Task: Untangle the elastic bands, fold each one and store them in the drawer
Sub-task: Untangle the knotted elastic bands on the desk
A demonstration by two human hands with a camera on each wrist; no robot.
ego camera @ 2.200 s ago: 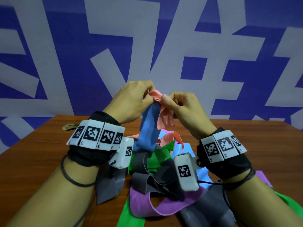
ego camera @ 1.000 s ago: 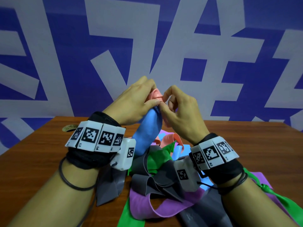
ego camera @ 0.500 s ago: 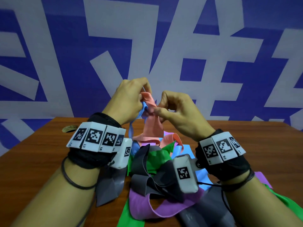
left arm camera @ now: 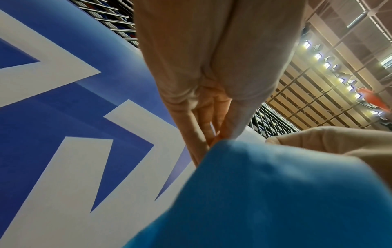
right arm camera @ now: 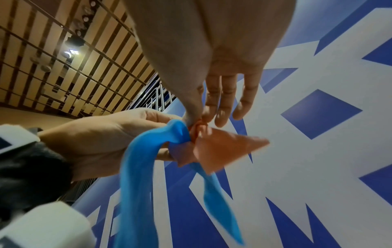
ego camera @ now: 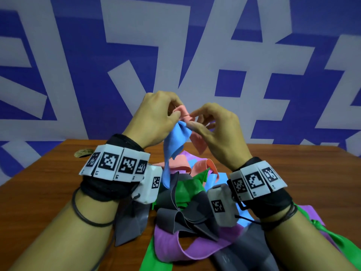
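Observation:
Both hands are raised above the table and meet at a knot where a salmon band [ego camera: 185,114] is tied with a blue band [ego camera: 176,139]. My left hand [ego camera: 156,118] pinches the knot from the left. My right hand [ego camera: 213,126] pinches the salmon band with thumb and forefinger, its other fingers spread. In the right wrist view the blue band [right arm camera: 144,176] hangs down in two strands and a salmon band flap [right arm camera: 224,151] sticks out. The blue band [left arm camera: 265,201] fills the lower left wrist view. No drawer is in view.
A tangled heap lies on the wooden table [ego camera: 48,182] under my wrists: grey bands [ego camera: 185,218], a green band [ego camera: 187,188], a purple band [ego camera: 197,249] and more salmon and blue loops. A small round brass-coloured thing [ego camera: 83,153] sits at the far left. A blue and white wall stands behind.
The hands have kept working at the knot in nearly the same place. The blue band now hangs in front of the salmon one, and my right fingers have spread apart.

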